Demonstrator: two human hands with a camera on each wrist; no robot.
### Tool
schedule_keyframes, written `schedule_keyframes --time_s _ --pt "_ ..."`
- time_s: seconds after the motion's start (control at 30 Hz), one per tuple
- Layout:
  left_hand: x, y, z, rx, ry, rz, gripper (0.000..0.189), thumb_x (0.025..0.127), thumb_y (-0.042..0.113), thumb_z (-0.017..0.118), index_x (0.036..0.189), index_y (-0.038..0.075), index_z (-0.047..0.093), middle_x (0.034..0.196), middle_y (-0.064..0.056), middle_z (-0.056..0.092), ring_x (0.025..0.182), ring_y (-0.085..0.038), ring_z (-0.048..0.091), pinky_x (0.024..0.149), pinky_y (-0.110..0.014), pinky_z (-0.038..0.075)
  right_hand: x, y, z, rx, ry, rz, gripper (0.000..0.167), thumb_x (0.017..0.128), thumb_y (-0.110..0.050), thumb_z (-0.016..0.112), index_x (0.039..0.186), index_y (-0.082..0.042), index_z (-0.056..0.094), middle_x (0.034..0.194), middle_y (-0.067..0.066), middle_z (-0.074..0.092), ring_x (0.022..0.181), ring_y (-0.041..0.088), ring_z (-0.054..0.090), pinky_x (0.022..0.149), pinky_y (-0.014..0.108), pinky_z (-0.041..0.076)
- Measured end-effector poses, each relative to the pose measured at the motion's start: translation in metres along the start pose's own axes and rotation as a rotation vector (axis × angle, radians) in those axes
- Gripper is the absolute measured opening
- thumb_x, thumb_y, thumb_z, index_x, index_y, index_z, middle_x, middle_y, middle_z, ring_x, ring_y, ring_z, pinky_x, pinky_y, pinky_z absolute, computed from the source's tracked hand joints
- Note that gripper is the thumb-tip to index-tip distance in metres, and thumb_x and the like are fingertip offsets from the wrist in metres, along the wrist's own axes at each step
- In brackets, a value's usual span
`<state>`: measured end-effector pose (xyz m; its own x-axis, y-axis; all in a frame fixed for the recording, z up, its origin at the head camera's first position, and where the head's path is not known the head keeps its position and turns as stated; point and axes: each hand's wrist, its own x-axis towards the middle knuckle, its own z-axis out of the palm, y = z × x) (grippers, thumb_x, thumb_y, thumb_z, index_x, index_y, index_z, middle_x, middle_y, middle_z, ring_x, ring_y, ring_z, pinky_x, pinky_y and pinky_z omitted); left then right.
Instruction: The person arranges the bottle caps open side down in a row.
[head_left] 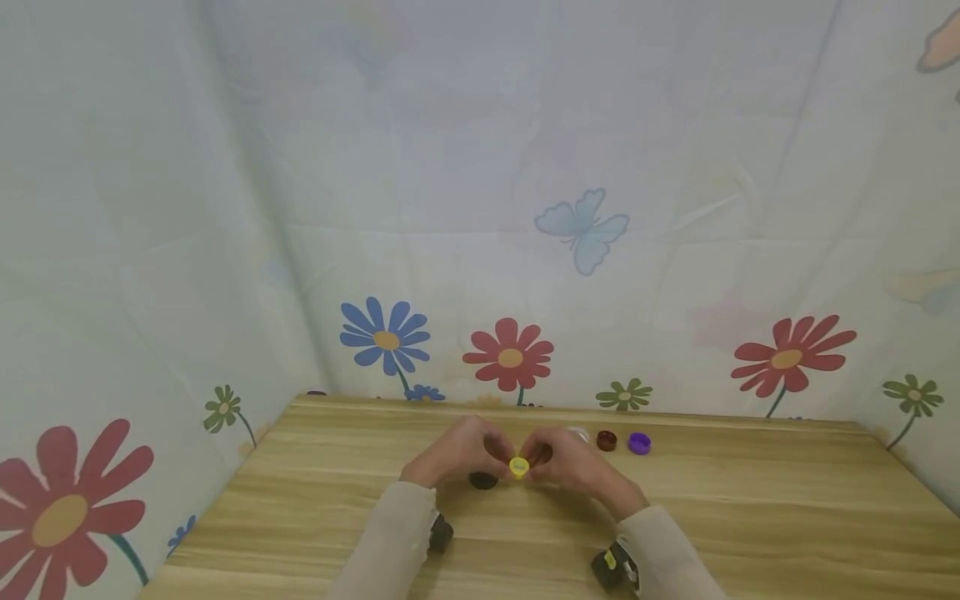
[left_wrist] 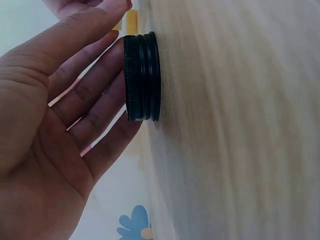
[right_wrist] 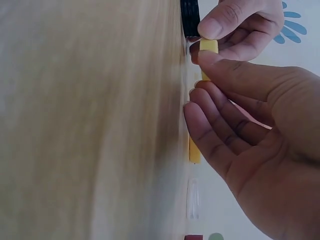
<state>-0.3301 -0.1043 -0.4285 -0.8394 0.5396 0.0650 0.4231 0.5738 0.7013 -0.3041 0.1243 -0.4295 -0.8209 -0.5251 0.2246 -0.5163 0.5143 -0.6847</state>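
- A wood-grain tabletop (head_left: 765,508) is backed by a pale curtain (head_left: 420,158) printed with flowers and a butterfly.
- A small round yellow cap (head_left: 518,467) is held just above the tabletop, between the two hands.
- Its left edge is pinched by thumb and finger of the left hand (head_left: 459,450); its right edge is pinched likewise by the right hand (head_left: 568,461), whose remaining fingers are loosely bent.
- A black screw lid (left_wrist: 142,77) is laid flat beside the left fingers; whether it is touched cannot be told.
- Farther right, a whitish lid (head_left: 578,434), a dark red lid (head_left: 607,441) and a purple lid (head_left: 639,443) are set in a row.
- An orange-yellow piece (right_wrist: 194,150) is partly hidden by the right fingers.
- The yellow cap could be dropped or flicked away if the pinches were loosened unevenly, since only its edges are gripped.
- The black screw lid could be nudged aside if the left hand were lowered.
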Motion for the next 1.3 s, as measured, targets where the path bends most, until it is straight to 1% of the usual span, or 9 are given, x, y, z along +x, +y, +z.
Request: schedule_keyframes --time_s 0.17,0.27,0.4,0.8,1.1,1.3 --pt "-0.0006 0.0033 0.0012 0.028 -0.007 -0.007 0.015 0.082 0.015 0.094 0.092 0.021 0.084 0.083 0.013 0.074 0.080 -0.011 0.068 0.082 -0.030 0.058 0.0004 0.0011 0.0012 0.021 -0.037 0.017 0.020 0.084 0.002 0.087 0.098 -0.003 0.073 0.088 0.001 0.070 0.080 0.015 0.063 0.068 0.024 0.054" --pt "-0.0019 0.0068 0.0008 0.029 -0.015 -0.006 0.016 0.082 0.012 0.094 0.092 0.018 0.084 0.082 0.012 0.074 0.079 -0.011 0.068 0.081 -0.029 0.058 0.0001 0.0004 0.0017 0.024 -0.047 0.025 0.021 0.084 0.001 0.087 0.098 -0.002 0.072 0.086 0.000 0.070 0.079 0.014 0.063 0.069 0.024 0.054" --pt "-0.0032 0.0098 0.0003 0.043 -0.021 -0.004 0.016 0.081 0.010 0.094 0.093 0.016 0.084 0.082 0.011 0.074 0.078 -0.010 0.068 0.079 -0.028 0.058 -0.0011 -0.0009 0.0023 0.037 -0.051 0.029 0.021 0.084 0.001 0.087 0.098 -0.002 0.072 0.087 0.002 0.070 0.080 0.015 0.063 0.070 0.024 0.054" --pt "-0.0022 0.0078 0.0036 0.073 -0.022 -0.020 0.018 0.079 0.009 0.094 0.091 0.016 0.083 0.082 0.011 0.073 0.078 -0.010 0.068 0.077 -0.028 0.059 -0.0021 -0.0017 0.0032 0.031 -0.055 0.035 0.022 0.082 0.002 0.089 0.097 -0.002 0.072 0.086 0.003 0.069 0.079 0.015 0.063 0.069 0.024 0.054" --pt "-0.0022 0.0082 0.0035 0.109 -0.029 -0.039 0.018 0.079 0.010 0.095 0.090 0.018 0.083 0.082 0.013 0.072 0.077 -0.010 0.066 0.076 -0.027 0.058 -0.0019 -0.0018 0.0028 0.030 -0.068 0.033 0.022 0.081 0.005 0.088 0.096 -0.002 0.073 0.086 0.004 0.070 0.079 0.016 0.063 0.070 0.024 0.054" --pt "-0.0035 0.0097 0.0018 0.101 -0.038 -0.041 0.018 0.079 0.011 0.095 0.091 0.017 0.083 0.082 0.012 0.072 0.076 -0.010 0.066 0.074 -0.027 0.057 -0.0025 -0.0024 0.0017 0.047 -0.081 0.047 0.023 0.082 0.001 0.089 0.097 -0.002 0.073 0.087 0.003 0.069 0.080 0.016 0.062 0.071 0.025 0.054"
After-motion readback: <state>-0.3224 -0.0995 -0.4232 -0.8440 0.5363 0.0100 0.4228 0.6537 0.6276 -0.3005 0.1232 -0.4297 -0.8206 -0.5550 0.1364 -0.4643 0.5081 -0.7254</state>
